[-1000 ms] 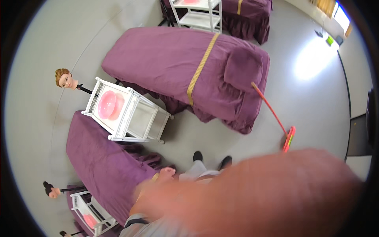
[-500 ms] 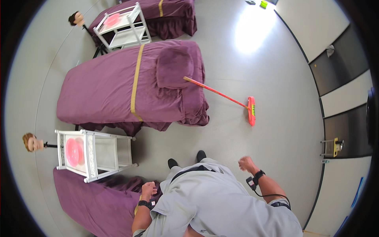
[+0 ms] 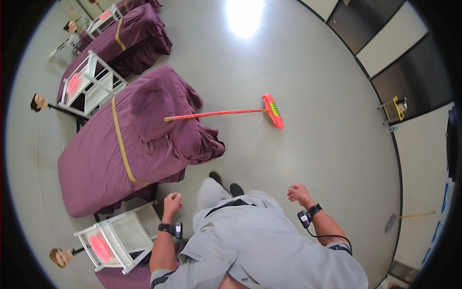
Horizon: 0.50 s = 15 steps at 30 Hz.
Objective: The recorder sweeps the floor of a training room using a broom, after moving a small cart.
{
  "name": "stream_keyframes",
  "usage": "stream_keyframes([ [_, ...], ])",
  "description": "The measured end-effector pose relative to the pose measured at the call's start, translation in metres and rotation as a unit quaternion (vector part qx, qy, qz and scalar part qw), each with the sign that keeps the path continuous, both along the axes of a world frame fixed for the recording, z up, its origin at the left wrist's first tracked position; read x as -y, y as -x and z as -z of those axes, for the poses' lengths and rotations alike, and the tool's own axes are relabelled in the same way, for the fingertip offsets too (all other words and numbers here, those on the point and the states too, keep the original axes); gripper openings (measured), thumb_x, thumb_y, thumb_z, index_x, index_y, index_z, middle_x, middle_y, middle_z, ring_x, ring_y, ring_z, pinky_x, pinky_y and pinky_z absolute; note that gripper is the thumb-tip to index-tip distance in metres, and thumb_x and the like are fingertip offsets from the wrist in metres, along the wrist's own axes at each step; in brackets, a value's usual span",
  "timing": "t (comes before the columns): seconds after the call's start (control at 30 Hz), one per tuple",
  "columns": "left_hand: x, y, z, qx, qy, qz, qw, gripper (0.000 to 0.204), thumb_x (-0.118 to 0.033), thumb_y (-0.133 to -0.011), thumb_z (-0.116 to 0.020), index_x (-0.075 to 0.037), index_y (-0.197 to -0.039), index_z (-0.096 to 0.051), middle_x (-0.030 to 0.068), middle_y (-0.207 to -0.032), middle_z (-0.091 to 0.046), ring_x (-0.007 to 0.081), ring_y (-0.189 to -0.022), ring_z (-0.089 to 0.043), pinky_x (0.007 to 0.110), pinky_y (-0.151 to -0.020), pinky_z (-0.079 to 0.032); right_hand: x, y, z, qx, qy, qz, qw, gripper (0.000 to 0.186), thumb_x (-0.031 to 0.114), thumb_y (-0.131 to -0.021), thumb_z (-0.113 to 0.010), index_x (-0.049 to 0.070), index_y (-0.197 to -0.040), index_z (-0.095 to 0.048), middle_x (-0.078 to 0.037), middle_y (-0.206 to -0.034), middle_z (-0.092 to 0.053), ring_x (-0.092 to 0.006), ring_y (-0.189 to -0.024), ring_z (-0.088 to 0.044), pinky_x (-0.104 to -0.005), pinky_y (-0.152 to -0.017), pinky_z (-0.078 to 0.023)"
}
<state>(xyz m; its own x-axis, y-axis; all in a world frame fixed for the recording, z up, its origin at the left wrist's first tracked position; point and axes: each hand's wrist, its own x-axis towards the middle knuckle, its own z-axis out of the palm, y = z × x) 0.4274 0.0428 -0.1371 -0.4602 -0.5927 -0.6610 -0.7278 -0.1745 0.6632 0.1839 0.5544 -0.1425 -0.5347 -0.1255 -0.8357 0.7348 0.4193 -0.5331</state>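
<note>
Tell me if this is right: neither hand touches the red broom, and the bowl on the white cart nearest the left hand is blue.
Colour's wrong: the head view shows a pink bowl, not blue. It is on the white cart nearest the left hand; neither this nor the right hand touches the red broom.

Mannequin head (image 3: 61, 257) at lower left; mop (image 3: 391, 223) near right wall (image 3: 419, 161).
</note>
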Motion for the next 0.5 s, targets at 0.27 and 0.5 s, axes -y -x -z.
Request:
stream_keyframes([
  [0.27,0.094,0.197,-0.017,-0.097,0.304,0.201,0.926,0.026,-0.016,-0.08,-0.064,0.001,-0.099,-0.06,0.0118,-0.085,-0.063,0.027,-0.074,-0.06,0.037,-0.068,-0.048,-0.005,-0.033,-0.004,0.039,-0.054,0.054,0.996,0.015,0.011,-0.084,-0.055,-0.002,-0.091,-0.059,-0.011,-0.075,-0.062,-0.0185,-0.059,-0.06,-0.0304,-0.053,-0.051],
  [0.5,0.148,0.313,-0.021,-0.114,0.545,0.367,0.745,0.036,-0.016,-0.074,-0.07,-0.004,-0.105,-0.056,0.0129,-0.098,-0.058,0.0337,-0.093,-0.054,0.043,-0.078,-0.044,0.001,-0.035,-0.04,0.069,-0.124,0.127,0.982,0.014,0.01,-0.085,-0.055,-0.002,-0.089,-0.06,-0.011,-0.073,-0.062,-0.0179,-0.057,-0.06,-0.0301,-0.051,-0.051],
])
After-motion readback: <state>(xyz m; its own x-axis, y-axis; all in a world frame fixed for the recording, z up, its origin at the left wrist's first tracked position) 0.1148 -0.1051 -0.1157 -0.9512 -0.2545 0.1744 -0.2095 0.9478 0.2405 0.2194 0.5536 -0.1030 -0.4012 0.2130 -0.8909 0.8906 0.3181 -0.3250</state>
